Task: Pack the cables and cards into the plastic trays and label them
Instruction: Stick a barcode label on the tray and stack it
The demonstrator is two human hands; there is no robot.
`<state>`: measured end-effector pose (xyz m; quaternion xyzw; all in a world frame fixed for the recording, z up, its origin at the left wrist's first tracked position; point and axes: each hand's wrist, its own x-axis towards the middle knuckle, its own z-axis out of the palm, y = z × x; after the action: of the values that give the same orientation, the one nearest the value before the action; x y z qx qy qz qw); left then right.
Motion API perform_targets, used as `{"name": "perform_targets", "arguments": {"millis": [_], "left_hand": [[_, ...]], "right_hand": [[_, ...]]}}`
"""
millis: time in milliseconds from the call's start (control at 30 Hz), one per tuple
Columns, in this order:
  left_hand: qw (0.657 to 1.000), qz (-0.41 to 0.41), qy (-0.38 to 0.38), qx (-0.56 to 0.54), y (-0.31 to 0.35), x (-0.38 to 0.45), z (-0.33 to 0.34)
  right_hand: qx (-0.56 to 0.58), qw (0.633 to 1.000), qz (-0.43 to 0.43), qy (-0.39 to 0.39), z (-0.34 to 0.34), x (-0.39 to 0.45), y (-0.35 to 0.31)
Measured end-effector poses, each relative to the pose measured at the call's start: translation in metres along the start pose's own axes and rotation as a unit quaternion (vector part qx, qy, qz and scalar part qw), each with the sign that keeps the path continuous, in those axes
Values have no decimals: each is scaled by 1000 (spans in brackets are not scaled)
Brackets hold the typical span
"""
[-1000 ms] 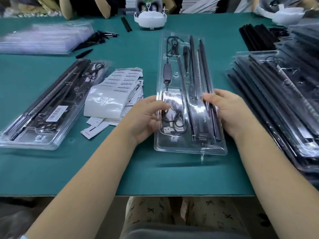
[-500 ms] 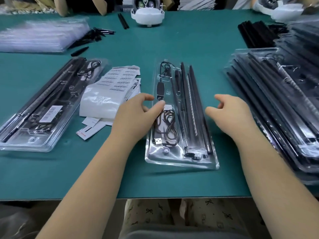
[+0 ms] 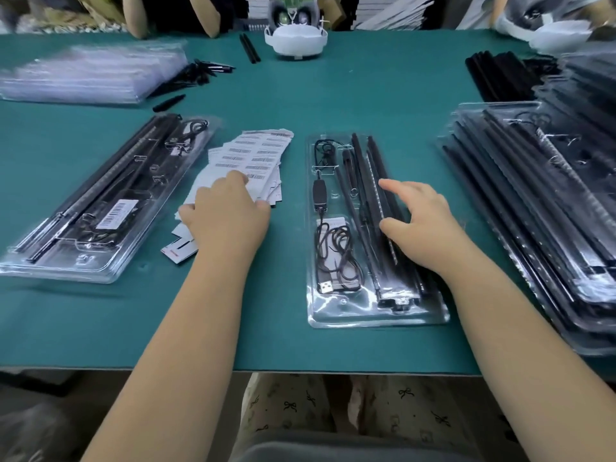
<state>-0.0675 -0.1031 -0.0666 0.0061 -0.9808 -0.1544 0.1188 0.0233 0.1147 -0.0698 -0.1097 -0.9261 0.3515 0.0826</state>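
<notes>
A clear plastic tray (image 3: 373,315) lies lengthwise in front of me, closed over black rods, an inline controller and a coiled USB cable (image 3: 336,255). My right hand (image 3: 416,218) rests on the rods in its right half with relaxed, spread fingers. My left hand (image 3: 226,211) lies on the stack of white barcode label sheets (image 3: 256,151) to the left of the tray, fingers bent down onto the paper; whether it pinches a label is hidden. A second packed tray (image 3: 83,271) at the far left bears a barcode label (image 3: 116,213).
A tall stack of packed trays (image 3: 533,201) fills the right side. Empty clear trays (image 3: 90,75) are piled at the back left, with loose black parts (image 3: 196,73) beside them. Black rods (image 3: 496,75) lie at the back right. A white device (image 3: 295,40) stands at the far edge.
My left hand has left the middle tray and moved left onto the label sheets. My right hand has come back onto the tray's rods. The tray lies flat on the table.
</notes>
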Motion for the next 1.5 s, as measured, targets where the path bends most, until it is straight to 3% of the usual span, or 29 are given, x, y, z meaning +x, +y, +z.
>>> {"name": "perform_targets", "arguments": {"millis": [133,200,267,367,433,500,533,600,700,767,867,1067,1300,1500], "left_hand": [[991,35,108,-74,1,-4,-3],[963,104,181,-172,5,-10,-6],[927,196,209,-242,14,-20,-8],[897,318,177,-249,28,-32,-3],[884,387,116,-235,36,-36,-1],[868,436,43,-233,40,-41,0],[862,437,4,-256,40,-42,1],[864,362,-44,-348,36,-42,1],[894,276,48,-350,31,-34,3],[909,285,83,-293,35,-29,5],[907,310,87,-271,39,-28,7],[909,298,42,-288,36,-29,5],[885,267,-50,-378,33,-28,2],[897,334,-32,-287,31,-26,3]], "right_hand": [[2,998,-27,58,-1,-2,-2],[48,993,-44,94,-4,-3,-5],[140,986,-37,79,-10,-1,-10],[235,971,-6,-47,-15,10,-25],[257,955,46,-144,-15,21,-34],[263,943,63,-193,-10,27,-39],[278,940,56,-189,-7,28,-38],[326,933,41,-147,-2,30,-32],[361,925,33,-111,-3,28,-22],[365,924,27,-115,-4,24,-21],[286,954,9,-91,0,17,-27],[161,984,-48,-50,8,13,-33],[187,979,-31,-70,5,13,-31],[193,977,-17,-91,7,12,-32]]}}
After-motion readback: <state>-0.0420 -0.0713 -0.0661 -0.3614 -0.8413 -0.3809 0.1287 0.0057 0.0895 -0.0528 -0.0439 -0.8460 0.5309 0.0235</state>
